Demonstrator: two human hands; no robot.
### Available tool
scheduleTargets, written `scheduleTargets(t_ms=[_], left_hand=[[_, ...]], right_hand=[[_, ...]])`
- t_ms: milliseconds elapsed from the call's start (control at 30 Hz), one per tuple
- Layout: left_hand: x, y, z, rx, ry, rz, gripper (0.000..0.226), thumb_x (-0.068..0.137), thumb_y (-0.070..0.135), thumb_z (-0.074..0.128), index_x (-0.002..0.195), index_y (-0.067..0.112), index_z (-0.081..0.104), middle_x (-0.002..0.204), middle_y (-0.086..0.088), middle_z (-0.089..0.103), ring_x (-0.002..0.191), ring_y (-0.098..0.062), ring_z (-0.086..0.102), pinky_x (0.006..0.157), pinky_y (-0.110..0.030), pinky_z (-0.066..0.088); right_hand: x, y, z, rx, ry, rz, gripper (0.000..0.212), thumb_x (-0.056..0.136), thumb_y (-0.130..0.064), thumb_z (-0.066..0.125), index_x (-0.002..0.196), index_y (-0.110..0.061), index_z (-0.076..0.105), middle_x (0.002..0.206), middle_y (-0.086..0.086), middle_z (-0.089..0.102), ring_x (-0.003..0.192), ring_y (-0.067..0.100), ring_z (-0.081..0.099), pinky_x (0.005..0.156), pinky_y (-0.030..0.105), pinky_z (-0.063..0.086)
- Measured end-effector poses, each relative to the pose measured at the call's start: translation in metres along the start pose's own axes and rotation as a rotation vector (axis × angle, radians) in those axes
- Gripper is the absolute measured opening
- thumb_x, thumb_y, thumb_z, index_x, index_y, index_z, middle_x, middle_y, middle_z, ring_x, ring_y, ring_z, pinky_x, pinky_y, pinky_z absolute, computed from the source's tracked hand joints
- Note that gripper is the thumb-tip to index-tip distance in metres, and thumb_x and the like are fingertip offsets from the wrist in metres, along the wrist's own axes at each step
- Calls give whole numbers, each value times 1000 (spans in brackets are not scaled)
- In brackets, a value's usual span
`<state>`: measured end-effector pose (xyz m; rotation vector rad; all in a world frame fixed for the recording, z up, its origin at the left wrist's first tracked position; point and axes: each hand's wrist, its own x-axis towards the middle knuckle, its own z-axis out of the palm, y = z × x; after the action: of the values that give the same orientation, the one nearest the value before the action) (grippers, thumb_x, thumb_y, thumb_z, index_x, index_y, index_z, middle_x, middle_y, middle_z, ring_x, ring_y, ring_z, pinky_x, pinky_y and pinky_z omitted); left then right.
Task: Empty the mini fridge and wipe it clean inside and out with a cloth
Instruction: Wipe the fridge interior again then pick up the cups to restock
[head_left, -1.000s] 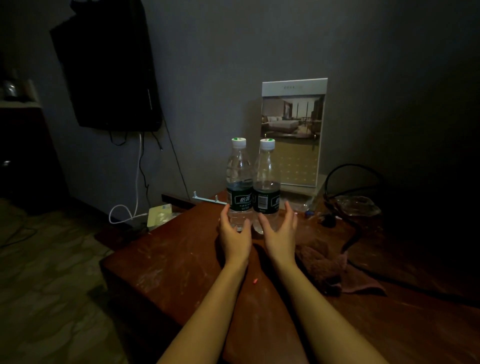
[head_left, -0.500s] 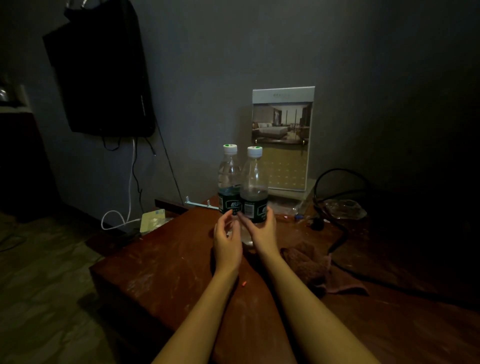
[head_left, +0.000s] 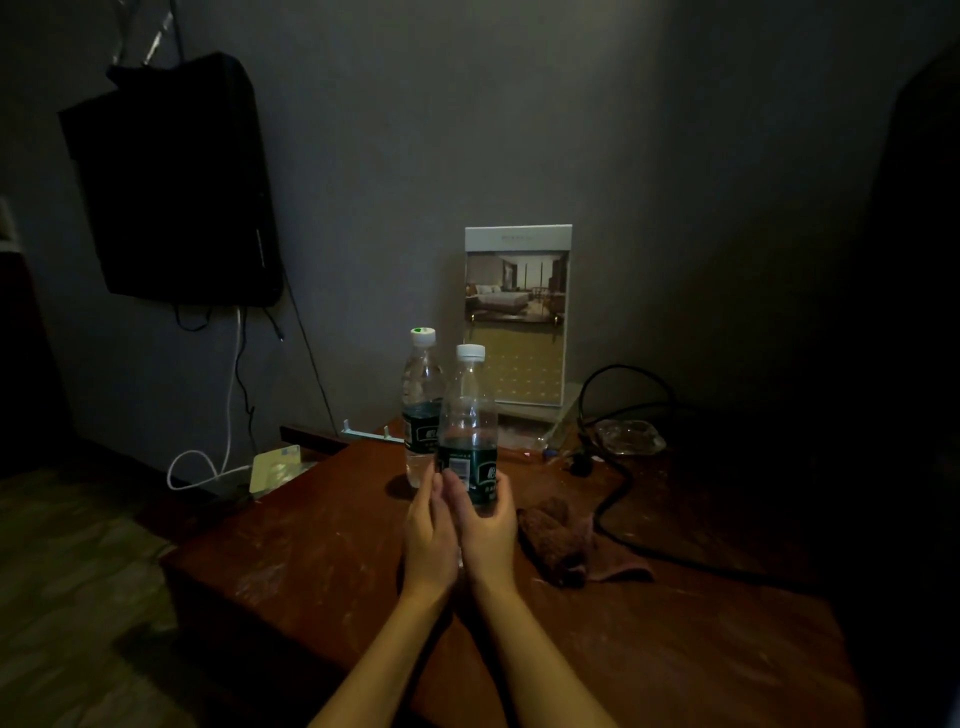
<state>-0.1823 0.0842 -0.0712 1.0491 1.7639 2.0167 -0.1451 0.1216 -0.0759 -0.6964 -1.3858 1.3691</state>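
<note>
bottle, nearer of two (head_left: 469, 415): clear plastic, white cap, dark label, upright, its lower part wrapped by my right hand (head_left: 491, 525), thumb on one side and fingers curled round the other. its base is hidden behind my hands, so i cannot tell whether it rests on the table (head_left: 291, 551) or hangs just above it. my left hand (head_left: 428, 525) lies against the right with fingers straight and holds nothing; whether its fingertips touch the label i cannot tell. far bottle (head_left: 418, 400): same kind, standing free on the table just behind and to the left of the held one, close but seemingly apart. cloth (head_left: 566, 545): brown, crumpled, lying on the table just right of my right hand, untouched. beyond it, a black cable (head_left: 610, 499) loops across the wood toward a glass ashtray (head_left: 629, 436); a printed placard (head_left: 517, 312) stands at the wall behind the bottles; a dark screen (head_left: 176, 182) hangs on the wall to the left. the mini fridge is not in view. step in hand, as i judge it: emptying, with the fridge's contents being parked on this table. next move, as i judge it: settle the held bottle upright near its twin, clear of the cable and the table edge, release it, then take up the cloth and turn to the fridge for wiping.
</note>
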Motion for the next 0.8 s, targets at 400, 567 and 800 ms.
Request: scheduleTargets(t_ms=[400,567,800], left_hand=[[-78,33,-13,57,-223,-184,77,86,67,25,149,22,31,148,-1,42,135,-20,41,111,-40,35],[-109,51,-18,-9,-298,-234,48,80,67,34,110,38,58,105,7,68,101,-14,65,94,-36,51],[-146,47,-22,-54,-334,-208,77,63,89,50,111,30,66,105,1,73,100,-16,69,95,-44,52]], right_hand=[[-79,-36,-43,2,-56,188,103,64,-75,68,144,-18,38,138,8,52,122,22,55,99,40,49],[-106,-55,-67,121,-85,169,60,72,-50,65,117,-11,59,100,6,71,85,18,71,65,22,54],[-141,-62,-87,89,-49,213,104,54,-80,71,130,-11,55,120,10,67,107,24,66,95,45,52]])
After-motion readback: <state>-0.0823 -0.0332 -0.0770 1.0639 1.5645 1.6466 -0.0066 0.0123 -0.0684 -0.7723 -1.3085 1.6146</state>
